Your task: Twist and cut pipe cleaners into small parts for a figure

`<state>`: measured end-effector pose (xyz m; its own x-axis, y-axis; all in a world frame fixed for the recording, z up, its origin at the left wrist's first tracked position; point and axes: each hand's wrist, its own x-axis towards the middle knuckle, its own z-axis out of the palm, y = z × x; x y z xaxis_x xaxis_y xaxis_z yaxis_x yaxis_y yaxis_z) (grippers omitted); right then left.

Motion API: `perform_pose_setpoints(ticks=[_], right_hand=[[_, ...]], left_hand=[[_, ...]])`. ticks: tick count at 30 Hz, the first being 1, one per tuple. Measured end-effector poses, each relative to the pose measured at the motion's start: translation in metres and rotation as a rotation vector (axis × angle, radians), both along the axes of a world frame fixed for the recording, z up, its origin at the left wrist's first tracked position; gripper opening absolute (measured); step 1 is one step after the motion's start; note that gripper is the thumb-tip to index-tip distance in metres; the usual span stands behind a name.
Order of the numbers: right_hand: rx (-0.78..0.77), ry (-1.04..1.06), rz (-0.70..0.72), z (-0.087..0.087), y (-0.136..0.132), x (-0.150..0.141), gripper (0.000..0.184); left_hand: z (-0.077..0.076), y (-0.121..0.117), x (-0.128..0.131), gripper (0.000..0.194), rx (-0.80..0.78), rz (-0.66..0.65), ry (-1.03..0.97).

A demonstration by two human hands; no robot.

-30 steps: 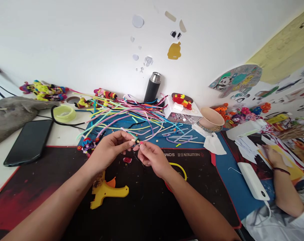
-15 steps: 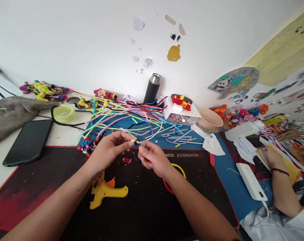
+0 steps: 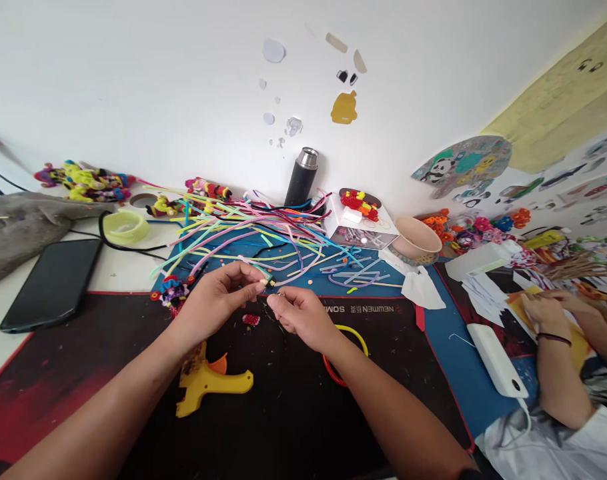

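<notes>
My left hand (image 3: 226, 293) pinches a small green piece (image 3: 264, 273) with a pale, yellowish end between thumb and fingertips. Just to its right, my right hand (image 3: 302, 316) has thumb and forefinger pressed together. Whatever they grip is too small to make out. The fingertips of both hands nearly meet above the black mat (image 3: 293, 413). A small red glittery piece (image 3: 251, 320) lies on the mat below them. Near my left forearm rests a yellow plastic tool with an orange trigger (image 3: 218, 383). A yellow and red ring (image 3: 364, 340) is partly hidden by my right forearm.
Colourful pipe cleaners (image 3: 253, 230) spread behind my hands, before a black flask (image 3: 302, 177). A white box (image 3: 341, 230) and a bowl (image 3: 417, 237) stand to the right. A phone (image 3: 51, 283) lies left. Another person's hands (image 3: 548, 313) work at far right beside a white device (image 3: 496, 360).
My right hand has shifted slightly left and down, its fingertips staying close to the green piece. My left hand barely moves. At right, the other person's second hand has come into view.
</notes>
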<state>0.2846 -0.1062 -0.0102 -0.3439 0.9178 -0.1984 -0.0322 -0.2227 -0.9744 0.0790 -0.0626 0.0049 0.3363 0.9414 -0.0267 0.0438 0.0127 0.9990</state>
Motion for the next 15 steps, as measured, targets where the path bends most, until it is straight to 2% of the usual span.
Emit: perform_pose_setpoints(ticks=[7,15], right_hand=[[0.176,-0.342,-0.076,0.0037,0.0006,-0.0068,0.051],[0.201,-0.414,-0.106,-0.0028,0.0057,-0.0076,0.042]], left_hand=[[0.0035,-0.0010,0.0004,0.041,0.013,-0.011,0.012],[-0.0035,-0.0023,0.0025,0.038,0.007,-0.029,0.005]])
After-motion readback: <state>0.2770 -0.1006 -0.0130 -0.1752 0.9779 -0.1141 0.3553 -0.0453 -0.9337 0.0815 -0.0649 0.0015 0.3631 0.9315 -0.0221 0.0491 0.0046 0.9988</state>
